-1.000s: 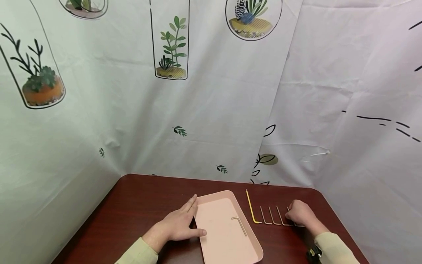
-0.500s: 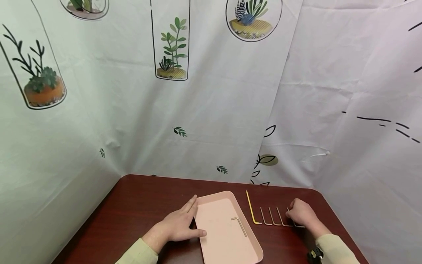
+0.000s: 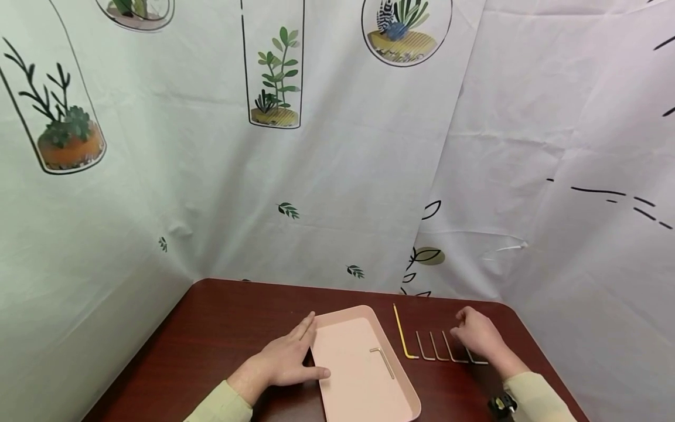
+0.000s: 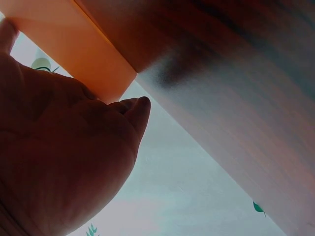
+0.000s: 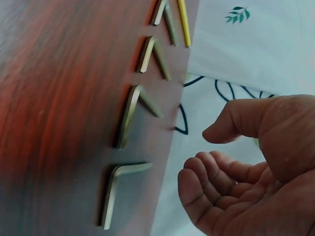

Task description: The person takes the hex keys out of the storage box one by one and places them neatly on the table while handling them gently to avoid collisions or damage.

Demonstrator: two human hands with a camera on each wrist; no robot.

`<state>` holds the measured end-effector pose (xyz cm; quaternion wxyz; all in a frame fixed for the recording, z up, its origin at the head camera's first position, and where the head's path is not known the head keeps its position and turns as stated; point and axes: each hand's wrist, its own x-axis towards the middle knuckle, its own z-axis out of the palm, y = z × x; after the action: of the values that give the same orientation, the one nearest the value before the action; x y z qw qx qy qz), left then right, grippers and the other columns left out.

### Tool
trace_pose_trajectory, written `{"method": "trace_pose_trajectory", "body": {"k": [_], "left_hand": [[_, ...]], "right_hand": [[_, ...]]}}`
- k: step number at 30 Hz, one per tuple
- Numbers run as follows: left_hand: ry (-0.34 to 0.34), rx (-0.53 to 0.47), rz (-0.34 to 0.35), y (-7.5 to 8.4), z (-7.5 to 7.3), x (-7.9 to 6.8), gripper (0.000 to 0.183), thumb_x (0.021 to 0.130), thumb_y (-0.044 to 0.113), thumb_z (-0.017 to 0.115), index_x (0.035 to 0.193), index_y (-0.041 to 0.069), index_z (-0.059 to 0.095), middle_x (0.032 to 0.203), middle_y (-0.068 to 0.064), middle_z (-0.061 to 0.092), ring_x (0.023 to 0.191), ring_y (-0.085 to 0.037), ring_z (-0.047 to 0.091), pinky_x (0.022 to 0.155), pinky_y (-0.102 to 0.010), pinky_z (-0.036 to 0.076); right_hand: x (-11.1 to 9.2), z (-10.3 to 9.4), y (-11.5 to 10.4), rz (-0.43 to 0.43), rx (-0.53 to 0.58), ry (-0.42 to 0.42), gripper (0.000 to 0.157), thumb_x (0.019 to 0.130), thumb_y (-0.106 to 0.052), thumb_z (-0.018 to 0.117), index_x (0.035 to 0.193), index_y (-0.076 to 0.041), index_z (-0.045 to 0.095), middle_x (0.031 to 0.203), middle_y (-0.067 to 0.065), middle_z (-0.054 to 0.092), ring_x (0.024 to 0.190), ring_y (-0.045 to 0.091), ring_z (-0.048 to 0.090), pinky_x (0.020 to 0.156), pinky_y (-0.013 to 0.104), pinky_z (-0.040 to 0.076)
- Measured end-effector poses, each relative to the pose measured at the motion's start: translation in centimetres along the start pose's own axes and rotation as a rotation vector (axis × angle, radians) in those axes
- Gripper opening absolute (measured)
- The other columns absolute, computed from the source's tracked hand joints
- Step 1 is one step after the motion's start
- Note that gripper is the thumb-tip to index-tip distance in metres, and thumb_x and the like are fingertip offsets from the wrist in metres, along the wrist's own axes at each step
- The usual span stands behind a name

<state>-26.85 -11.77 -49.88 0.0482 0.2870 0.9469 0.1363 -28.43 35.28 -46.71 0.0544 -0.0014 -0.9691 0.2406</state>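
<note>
My left hand [image 3: 285, 358] lies with straight fingers along the left rim of a pink tray [image 3: 343, 387], thumb over the rim. A single metal hex key [image 3: 385, 361] lies in the tray. My right hand [image 3: 481, 335] hovers above the right end of a row of L-shaped hex keys, its fingers loosely bent. In the right wrist view, nothing sits between thumb and fingers, and the nearest hex key [image 5: 110, 194] lies on the table apart from the hand. The row also has a long yellow hex key [image 3: 400, 331] at its left end and several bare metal ones between.
A dark red-brown table [image 3: 248, 316] bears everything. White fabric printed with plants [image 3: 337, 193] hangs behind and beside it. On the right wrist is a black watch-like device [image 3: 502, 405].
My right hand has lifted and shifted slightly away from the rightmost hex key, which now lies straighter and in line with the others. The left hand and tray have not moved.
</note>
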Motion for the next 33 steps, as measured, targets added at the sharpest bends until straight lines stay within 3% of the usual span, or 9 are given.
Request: {"method": "trace_pose_trajectory", "body": {"k": [6, 15, 27, 33], "left_hand": [[0.005, 0.014, 0.004, 0.0, 0.1, 0.1, 0.118, 0.086, 0.085, 0.047, 0.163, 0.002, 0.016, 0.171, -0.014, 0.008, 0.152, -0.026, 0.029, 0.1, -0.046, 0.05], [0.003, 0.01, 0.002, 0.0, 0.0, 0.1, 0.117, 0.086, 0.085, 0.047, 0.163, 0.001, 0.017, 0.171, -0.013, 0.006, 0.153, -0.026, 0.027, 0.1, -0.046, 0.05], [0.011, 0.014, 0.008, 0.0, 0.0, 0.2, 0.118, 0.087, 0.084, 0.047, 0.163, 0.001, 0.016, 0.171, -0.014, 0.007, 0.153, -0.026, 0.026, 0.102, -0.046, 0.049], [0.009, 0.011, 0.007, 0.0, 0.0, 0.1, 0.117, 0.087, 0.084, 0.048, 0.163, 0.0, 0.017, 0.171, -0.014, 0.007, 0.153, -0.026, 0.027, 0.1, -0.046, 0.049]], "right_hand": [[0.3, 0.1, -1.3, -0.054, 0.027, 0.044, 0.035, 0.084, -0.012, 0.073, 0.114, 0.002, 0.062, 0.086, 0.003, 0.057, 0.069, 0.017, 0.051, 0.065, 0.036, 0.042], [0.5, 0.5, -3.2, -0.19, 0.061, 0.128, 0.033, 0.079, -0.005, 0.073, 0.111, -0.005, 0.063, 0.091, 0.004, 0.06, 0.08, 0.017, 0.054, 0.069, 0.035, 0.045], [0.3, 0.9, -5.0, -0.304, 0.126, 0.156, 0.038, 0.078, -0.002, 0.072, 0.115, -0.006, 0.064, 0.099, 0.005, 0.063, 0.087, 0.015, 0.058, 0.075, 0.034, 0.05], [0.1, 1.0, -6.1, -0.412, 0.143, 0.157, 0.038, 0.079, -0.001, 0.075, 0.112, -0.015, 0.063, 0.099, 0.0, 0.061, 0.089, 0.013, 0.057, 0.075, 0.032, 0.05]]}}
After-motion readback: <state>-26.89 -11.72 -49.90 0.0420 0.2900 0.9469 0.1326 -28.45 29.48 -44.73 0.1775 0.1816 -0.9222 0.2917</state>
